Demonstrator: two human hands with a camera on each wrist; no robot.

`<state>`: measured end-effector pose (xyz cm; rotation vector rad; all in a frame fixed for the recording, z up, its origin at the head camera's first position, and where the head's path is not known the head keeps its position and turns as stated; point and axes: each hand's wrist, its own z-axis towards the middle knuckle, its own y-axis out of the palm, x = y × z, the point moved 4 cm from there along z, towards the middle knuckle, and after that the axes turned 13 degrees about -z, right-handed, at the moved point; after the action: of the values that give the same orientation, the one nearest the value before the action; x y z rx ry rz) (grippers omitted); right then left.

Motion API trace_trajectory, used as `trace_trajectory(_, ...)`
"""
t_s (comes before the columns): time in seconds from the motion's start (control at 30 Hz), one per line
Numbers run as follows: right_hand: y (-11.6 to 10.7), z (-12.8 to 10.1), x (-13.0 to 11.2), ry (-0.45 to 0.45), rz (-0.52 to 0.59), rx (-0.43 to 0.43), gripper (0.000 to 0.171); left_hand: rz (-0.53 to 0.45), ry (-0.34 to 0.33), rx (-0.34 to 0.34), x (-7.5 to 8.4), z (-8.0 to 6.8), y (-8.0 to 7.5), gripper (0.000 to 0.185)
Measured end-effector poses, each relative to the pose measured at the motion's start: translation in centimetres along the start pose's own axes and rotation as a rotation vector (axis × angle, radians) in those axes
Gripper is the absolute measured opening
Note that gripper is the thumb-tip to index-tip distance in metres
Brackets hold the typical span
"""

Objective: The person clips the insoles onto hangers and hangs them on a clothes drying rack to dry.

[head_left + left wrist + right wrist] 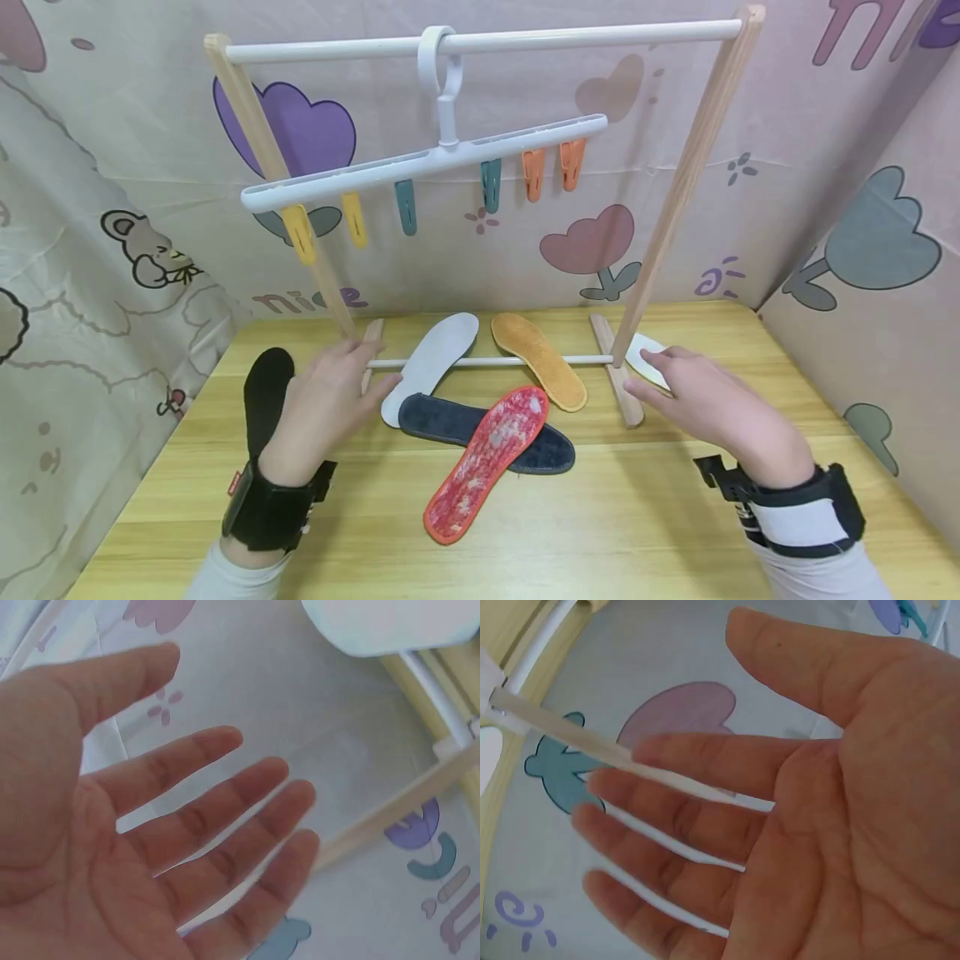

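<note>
While cartoon-print cloth walls the wooden table (675, 533), both hands, left (326, 400) and right (712, 396), hover with grip released.

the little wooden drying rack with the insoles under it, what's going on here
A person reaches both open hands toward a small wooden drying rack on a pale wooden table. The left hand is at the rack's left foot, the right hand by its right foot; neither grips anything. A white clip hanger with coloured pegs hangs empty from the top bar. Insoles lie on the table: black, white, tan, dark blue and a red patterned one across it.
</note>
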<state>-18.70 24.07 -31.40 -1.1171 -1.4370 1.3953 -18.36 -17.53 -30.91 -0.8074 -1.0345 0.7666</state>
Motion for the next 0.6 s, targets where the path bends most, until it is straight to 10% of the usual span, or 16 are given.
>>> trace_trajectory(0.27, 1.1, 1.1, -3.1, -0.15, 0.141, 0.027, 0.024, -0.059, 0.008, -0.084, 0.9, 0.6, 3.1, 0.031)
trace_trajectory(0.6, 4.8, 2.6, -7.0, -0.26, 0.122, 0.033, 0.02, -0.168, 0.038, -0.184, 2.5, 1.9, 7.4, 0.018)
